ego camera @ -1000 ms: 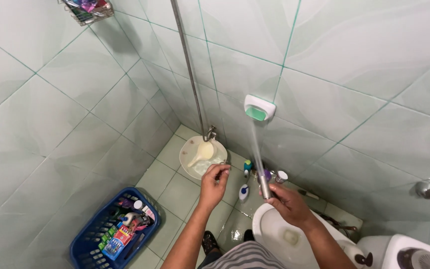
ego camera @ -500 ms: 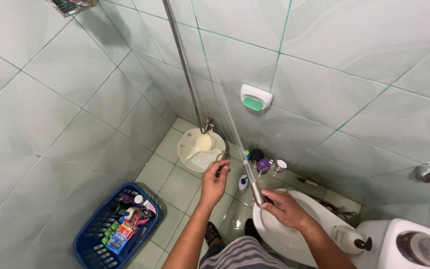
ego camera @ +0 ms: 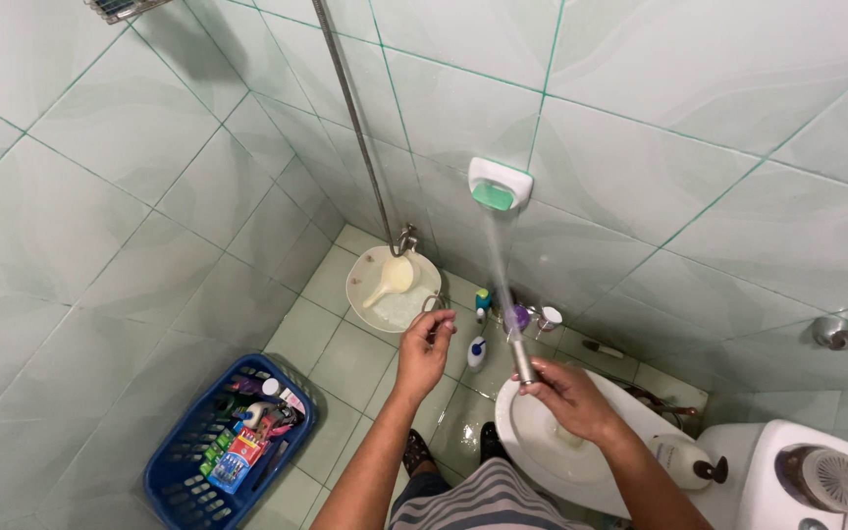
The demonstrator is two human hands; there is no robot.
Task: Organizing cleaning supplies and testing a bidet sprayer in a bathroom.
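Spray nozzle (ego camera: 521, 359), a slim metal wand, was held upright in the right hand (ego camera: 563, 395) above the white toilet bowl (ego camera: 542, 453), its tip aimed at the tiled wall so that the thin water jet (ego camera: 499, 265) rose toward the wall-mounted soap dish (ego camera: 499, 185). The right grip was wrapped tight round the wand's lower end, which kept the jet steady and the run-off over the bowl. The left hand (ego camera: 425, 348) was raised beside it, its grip pinching a small metal loop (ego camera: 433, 305); what the loop belonged to could not be told. Beyond the hands, a basin (ego camera: 367, 294) with a pale dipper (ego camera: 392, 279) sat on the floor under a tap (ego camera: 405, 238), and small bottles (ego camera: 516, 318) stood along the wall base, close to the jet's path. A blue basket (ego camera: 171, 478) of toiletries lay well apart to the left; a pump bottle (ego camera: 683, 463) stood near the right forearm.
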